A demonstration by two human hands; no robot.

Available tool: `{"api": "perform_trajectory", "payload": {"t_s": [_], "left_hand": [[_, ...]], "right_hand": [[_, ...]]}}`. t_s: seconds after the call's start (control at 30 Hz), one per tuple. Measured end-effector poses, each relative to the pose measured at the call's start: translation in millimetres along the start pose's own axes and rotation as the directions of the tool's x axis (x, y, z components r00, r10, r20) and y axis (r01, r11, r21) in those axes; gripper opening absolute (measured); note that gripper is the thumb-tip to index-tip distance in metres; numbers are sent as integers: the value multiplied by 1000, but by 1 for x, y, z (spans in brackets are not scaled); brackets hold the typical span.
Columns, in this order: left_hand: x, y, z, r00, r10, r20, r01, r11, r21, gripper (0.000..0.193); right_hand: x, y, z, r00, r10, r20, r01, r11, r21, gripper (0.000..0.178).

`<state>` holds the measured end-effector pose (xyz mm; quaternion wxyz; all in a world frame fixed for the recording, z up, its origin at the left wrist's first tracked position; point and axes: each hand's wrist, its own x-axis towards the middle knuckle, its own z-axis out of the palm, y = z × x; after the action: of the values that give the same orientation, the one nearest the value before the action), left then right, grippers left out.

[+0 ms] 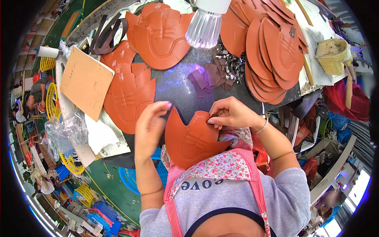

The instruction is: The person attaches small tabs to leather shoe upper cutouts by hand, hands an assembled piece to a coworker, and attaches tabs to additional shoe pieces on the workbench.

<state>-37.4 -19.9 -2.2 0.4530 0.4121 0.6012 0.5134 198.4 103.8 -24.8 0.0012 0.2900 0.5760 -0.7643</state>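
In front of my chest stands a cut orange-brown leather panel (193,138) with a notched top edge and stitched or pressed curved lines, its lower edge against my floral apron (217,168). My right hand (233,112) pinches a small dark tab (213,117) at the panel's upper right edge. To the left of the panel my left hand (151,124) is raised, slightly blurred, its fingers loosely stretched out and holding nothing visible. Farther off on the dark worktop lie several brown rectangular leather tabs (201,81), next to a pile of small shiny metal buckles or clips (233,65).
Stacks of similar leather panels (276,51) fill the back right; more panels (162,35) lie at the back left. A lamp (203,29) hangs over the worktop. At left are a tan board (87,83), dark straps (106,35) and clear plastic (67,132). A yellowish container (331,55) sits at right.
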Motion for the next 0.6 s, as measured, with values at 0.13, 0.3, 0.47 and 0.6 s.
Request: {"api": "perform_trajectory", "payload": {"t_s": [0.13, 0.3, 0.47, 0.6], "left_hand": [[0, 1, 39, 918, 36, 395, -278, 769, 576, 38], [3, -13, 46, 936, -2, 352, -49, 989, 138, 31], [-1, -18, 53, 927, -240, 288, 252, 968, -6, 17], [-7, -25, 50, 928, -283, 244, 288, 957, 15, 13]], "right_hand": [[4, 0, 3, 999, 34, 19, -33, 999, -17, 11], [0, -3, -7, 999, -12, 50, 8, 997, 78, 14], [5, -8, -11, 998, 30, 60, -34, 997, 72, 13], [9, -14, -9, 997, 60, 40, -66, 984, 164, 16]]}}
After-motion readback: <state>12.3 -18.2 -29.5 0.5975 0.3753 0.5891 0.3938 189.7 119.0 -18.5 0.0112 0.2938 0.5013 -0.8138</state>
